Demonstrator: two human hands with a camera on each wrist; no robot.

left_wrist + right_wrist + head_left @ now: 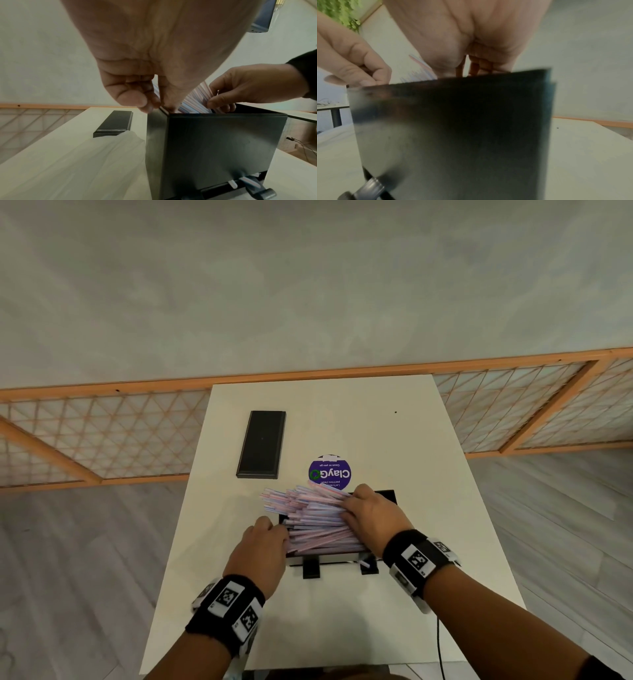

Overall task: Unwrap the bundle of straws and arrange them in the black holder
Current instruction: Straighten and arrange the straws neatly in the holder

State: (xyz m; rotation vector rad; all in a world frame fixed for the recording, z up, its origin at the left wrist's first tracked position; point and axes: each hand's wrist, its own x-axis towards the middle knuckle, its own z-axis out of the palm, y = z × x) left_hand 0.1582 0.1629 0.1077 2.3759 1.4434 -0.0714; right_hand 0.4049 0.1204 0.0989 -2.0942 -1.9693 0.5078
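Nearest you, your forearms reach over the white table [342,611]. Your left hand [262,549] curls at the left corner of the black holder [223,148], its fingertips [150,104] at the rim; whether they pinch any straws I cannot tell. Your right hand [371,517] lies over the straws [308,513], its fingers bent round their right ends. The straws sit fanned in the holder's open top, their left ends jutting past it. Beyond lie a purple round sticker [329,473] and a black lid [262,444]. Farther off, a wood-framed lattice screen [102,436] and pale wall.
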